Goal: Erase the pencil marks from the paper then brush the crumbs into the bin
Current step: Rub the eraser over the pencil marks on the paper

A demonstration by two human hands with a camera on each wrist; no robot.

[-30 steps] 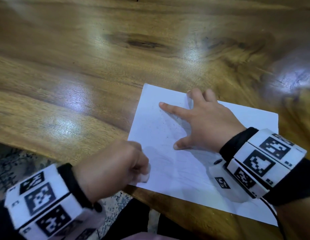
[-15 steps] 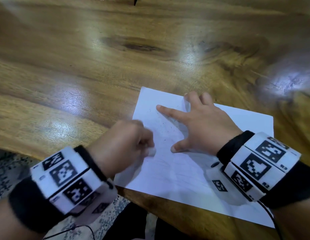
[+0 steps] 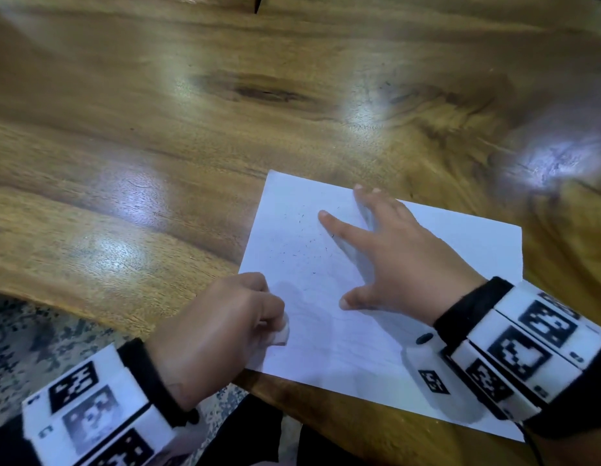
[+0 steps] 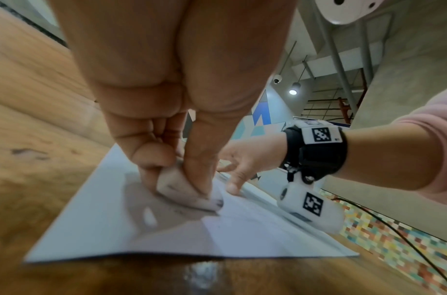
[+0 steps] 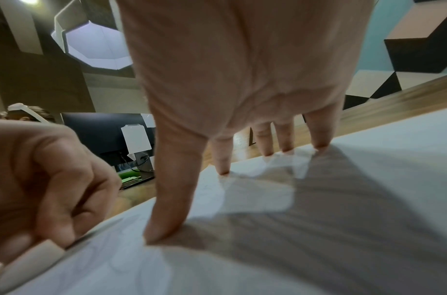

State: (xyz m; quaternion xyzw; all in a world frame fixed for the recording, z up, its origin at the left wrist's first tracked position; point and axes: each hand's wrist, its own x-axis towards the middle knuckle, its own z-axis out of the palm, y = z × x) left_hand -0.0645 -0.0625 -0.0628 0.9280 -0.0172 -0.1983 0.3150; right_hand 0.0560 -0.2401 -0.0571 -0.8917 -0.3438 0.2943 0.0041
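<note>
A white sheet of paper (image 3: 410,348) lies near the front edge of the wooden table (image 3: 158,146). Dark eraser crumbs (image 3: 302,243) are scattered over its upper left part, and faint pencil lines remain lower down. My left hand (image 3: 225,327) pinches a white eraser (image 3: 281,332) (image 4: 184,191) between thumb and fingers and presses it on the paper's left side. My right hand (image 3: 386,260) lies spread on the sheet, fingertips (image 5: 222,169) and thumb pressing it flat. The eraser (image 5: 30,259) also shows in the right wrist view.
The table's front edge runs just below the paper, with patterned floor (image 3: 30,338) beyond it at lower left. A dark knot (image 3: 262,92) marks the wood farther back. No bin is in view. A cable (image 4: 406,235) trails from the right wrist.
My left hand with the eraser went up the sheet half a second ago and has now come back down toward the near left edge. The right hand stays pressed in place.
</note>
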